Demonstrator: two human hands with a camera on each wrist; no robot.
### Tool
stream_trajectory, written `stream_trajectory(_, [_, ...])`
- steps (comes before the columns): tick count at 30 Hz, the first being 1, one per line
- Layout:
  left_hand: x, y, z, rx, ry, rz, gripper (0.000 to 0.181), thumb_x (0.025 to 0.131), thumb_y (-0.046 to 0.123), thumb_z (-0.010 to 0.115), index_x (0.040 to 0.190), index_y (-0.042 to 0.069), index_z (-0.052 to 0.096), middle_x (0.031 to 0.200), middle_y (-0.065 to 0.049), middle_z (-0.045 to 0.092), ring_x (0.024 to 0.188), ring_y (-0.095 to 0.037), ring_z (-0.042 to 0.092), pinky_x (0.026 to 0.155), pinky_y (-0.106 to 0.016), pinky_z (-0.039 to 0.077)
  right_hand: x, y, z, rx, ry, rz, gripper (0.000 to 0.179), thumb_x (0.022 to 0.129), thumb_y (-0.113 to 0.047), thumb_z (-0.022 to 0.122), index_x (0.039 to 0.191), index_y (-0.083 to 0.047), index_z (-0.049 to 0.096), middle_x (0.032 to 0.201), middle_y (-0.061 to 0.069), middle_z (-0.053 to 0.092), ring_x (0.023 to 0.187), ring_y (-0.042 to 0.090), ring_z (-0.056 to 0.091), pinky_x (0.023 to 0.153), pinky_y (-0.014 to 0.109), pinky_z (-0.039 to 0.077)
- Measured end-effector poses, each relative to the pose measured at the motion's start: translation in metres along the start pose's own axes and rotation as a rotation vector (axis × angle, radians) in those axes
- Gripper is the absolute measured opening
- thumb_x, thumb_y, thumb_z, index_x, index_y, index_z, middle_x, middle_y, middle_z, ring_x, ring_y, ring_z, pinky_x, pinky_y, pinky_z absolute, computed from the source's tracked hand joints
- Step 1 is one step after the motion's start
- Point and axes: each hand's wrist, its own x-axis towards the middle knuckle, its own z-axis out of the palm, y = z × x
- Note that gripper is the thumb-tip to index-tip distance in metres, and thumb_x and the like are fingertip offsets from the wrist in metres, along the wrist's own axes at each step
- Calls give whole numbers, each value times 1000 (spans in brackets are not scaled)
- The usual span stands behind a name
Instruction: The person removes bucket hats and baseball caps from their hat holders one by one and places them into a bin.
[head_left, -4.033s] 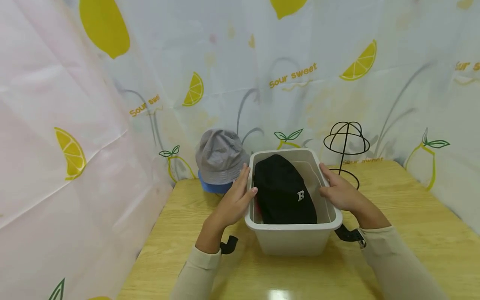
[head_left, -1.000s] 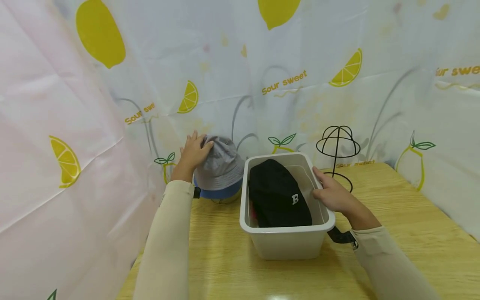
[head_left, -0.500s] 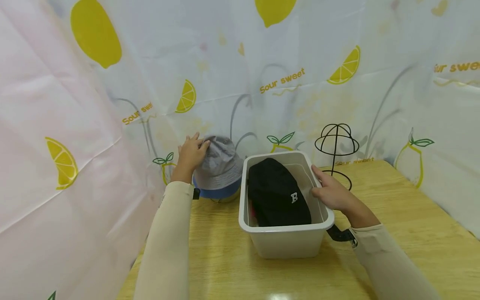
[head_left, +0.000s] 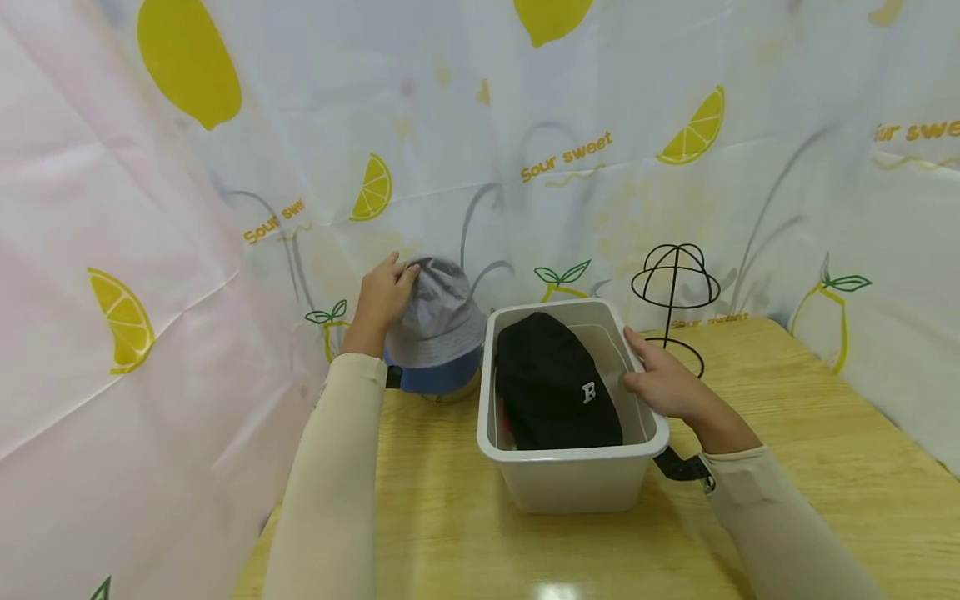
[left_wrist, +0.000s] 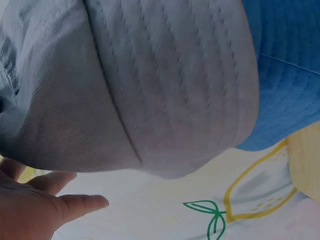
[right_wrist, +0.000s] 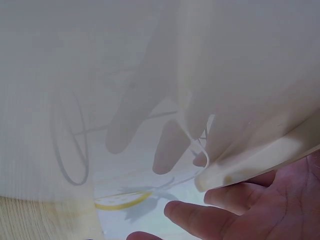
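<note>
A grey bucket hat (head_left: 438,317) sits over a blue hat (head_left: 442,375) at the back left, the blue brim showing below. At the top of the grey crown, my left hand (head_left: 381,296) pinches the fabric; in the left wrist view the grey hat (left_wrist: 165,90) hides part of the fingers. My right hand (head_left: 671,383) holds the right rim of a whitish plastic bin (head_left: 573,483), with fingers along its outside wall. Inside the bin lies a black cap (head_left: 555,383) with a white letter, and a bit of something red shows beside it.
A bare black wire hat stand (head_left: 675,287) stands behind the bin to the right. Under the blue hat, part of a stand's base shows. The wooden table (head_left: 787,483) meets a lemon-print curtain (head_left: 450,108) at the back and left.
My left hand left the bin's left rim and went to the grey hat. Since half a second ago that hat has risen slightly, baring more blue. My right hand keeps its hold on the bin.
</note>
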Motion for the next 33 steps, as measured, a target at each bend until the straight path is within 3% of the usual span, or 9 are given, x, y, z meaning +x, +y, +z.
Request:
stream_trajectory(3, [1, 6, -4, -18, 14, 12, 58, 110, 46, 43, 152, 7, 52, 171, -9, 27, 157, -38, 23, 126, -54, 23, 0, -2, -1, 5, -1, 2, 84, 95, 0, 50, 164, 2, 2, 162, 38, 25, 134, 59, 47, 88, 64, 56])
stream_trajectory(25, [5, 38, -32, -14, 186, 116, 56, 110, 43, 46, 151, 6, 52, 162, -11, 44, 151, -37, 38, 124, -50, 31, -1, -2, 0, 8, -2, 7, 85, 95, -1, 50, 164, 2, 1, 162, 39, 25, 134, 59, 47, 88, 63, 56])
stream_trajectory(33, [3, 52, -39, -51, 192, 139, 54, 109, 45, 49, 147, 8, 58, 162, -1, 44, 153, -28, 37, 125, -44, 29, -3, -5, -1, 7, -9, -2, 87, 94, -2, 52, 164, 3, 1, 160, 40, 26, 132, 60, 48, 87, 63, 57])
